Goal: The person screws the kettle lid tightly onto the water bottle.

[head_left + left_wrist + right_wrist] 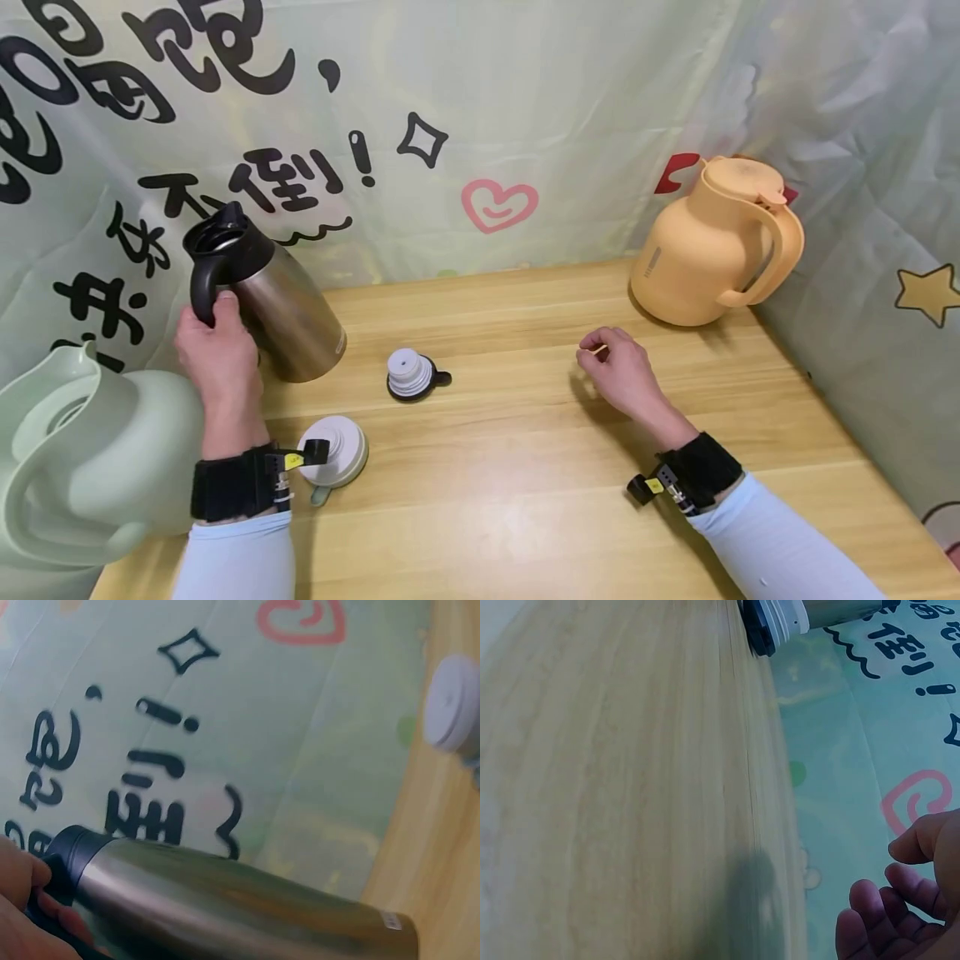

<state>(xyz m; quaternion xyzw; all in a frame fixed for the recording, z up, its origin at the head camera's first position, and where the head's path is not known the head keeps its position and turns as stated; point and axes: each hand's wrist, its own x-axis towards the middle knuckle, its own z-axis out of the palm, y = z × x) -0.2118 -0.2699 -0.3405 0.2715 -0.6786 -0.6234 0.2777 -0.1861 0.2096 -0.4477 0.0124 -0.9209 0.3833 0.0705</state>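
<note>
A: Where is the steel jug (292,312), and who has it?

B: It sits left of centre in the head view, its black top toward the upper left of the frame. The left hand (221,354) grips its black handle (204,287), fingers wrapped round. Whether its base touches the tabletop (487,517) is hard to tell.

A: And the right hand (618,371)?

B: Right of centre, over the tabletop, fingers loosely bent, holding nothing. The right wrist view shows a small gap between thumb and forefinger.

A: What lies near the jug?

B: A white stopper (408,371) with a black rim, just left of the middle of the frame. Below it, toward the lower left, lies a round pale lid (335,450) with a green tab.

A: Any other jugs?

B: A pale green one (150,450) fills the lower left, beside the left forearm. An orange one (690,258) stands at the upper right, near the right hand but apart from it. Behind everything hangs a printed cloth (585,108).
</note>
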